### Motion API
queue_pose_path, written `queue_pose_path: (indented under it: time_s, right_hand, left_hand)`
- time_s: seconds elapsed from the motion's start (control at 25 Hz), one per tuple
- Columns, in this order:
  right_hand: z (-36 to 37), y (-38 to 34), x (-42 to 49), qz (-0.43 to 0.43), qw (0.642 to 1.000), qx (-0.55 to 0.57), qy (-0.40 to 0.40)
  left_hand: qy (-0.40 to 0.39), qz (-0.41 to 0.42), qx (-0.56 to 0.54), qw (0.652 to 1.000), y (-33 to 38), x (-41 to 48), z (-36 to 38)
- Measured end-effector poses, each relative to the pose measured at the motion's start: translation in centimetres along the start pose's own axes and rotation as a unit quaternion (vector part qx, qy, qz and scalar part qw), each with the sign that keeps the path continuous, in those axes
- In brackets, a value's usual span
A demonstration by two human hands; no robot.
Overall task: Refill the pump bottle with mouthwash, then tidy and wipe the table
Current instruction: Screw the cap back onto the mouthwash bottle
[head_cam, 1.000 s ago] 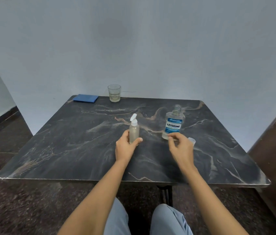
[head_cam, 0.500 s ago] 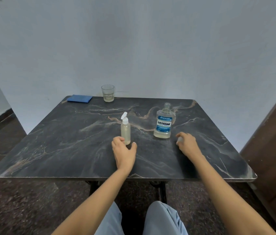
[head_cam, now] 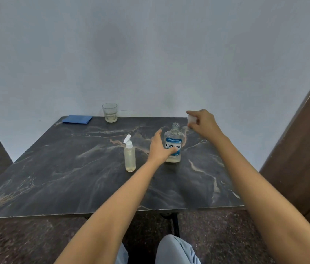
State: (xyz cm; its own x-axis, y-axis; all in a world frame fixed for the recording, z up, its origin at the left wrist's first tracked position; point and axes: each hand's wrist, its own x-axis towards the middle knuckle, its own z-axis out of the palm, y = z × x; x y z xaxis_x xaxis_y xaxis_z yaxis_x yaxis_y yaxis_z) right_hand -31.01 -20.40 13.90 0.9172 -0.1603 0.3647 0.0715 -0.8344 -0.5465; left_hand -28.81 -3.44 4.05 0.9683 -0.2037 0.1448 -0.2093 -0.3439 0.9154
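Table point(head_cam: 64, 178) dark veined marble; pale wall point(head_cam: 150, 54) behind; brown door point(head_cam: 306, 140) right.

We see the table point(head_cam: 55, 178) as dark veined stone, smooth with a dull sheen. The mouthwash bottle point(head_cam: 175, 134) is clear plastic with a glossy label, its white cap point(head_cam: 190, 118) blurred; the pump bottle point(head_cam: 130, 158) is translucent plastic. The tumbler point(head_cam: 109, 112) is clear glass, the blue cloth point(head_cam: 77, 119) matt.

The dark, pale-veined marble desk point(head_cam: 74, 178) carries a folded blue cloth point(head_cam: 77, 119) at its far left corner, with a clear glass point(head_cam: 110, 112) near it. Near the middle a pump bottle point(head_cam: 130, 155) stands left of an uncapped Listerine mouthwash bottle point(head_cam: 174, 136).
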Motion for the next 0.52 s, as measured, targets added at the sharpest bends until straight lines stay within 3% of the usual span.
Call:
queue_pose_path:
  time_s: [0.24,0.52]
  right_hand:
    - [-0.1,-2.4,3.0,-0.103,0.965,-0.181,-0.158]
    - [-1.4,-2.2,3.2,-0.154,0.949,-0.191,-0.200]
  left_hand:
    - [-0.041,-0.020,0.004,0.999,0.4,2.9,0.6]
    - [-0.041,-0.002,-0.006,0.999,0.0,2.5,2.1]
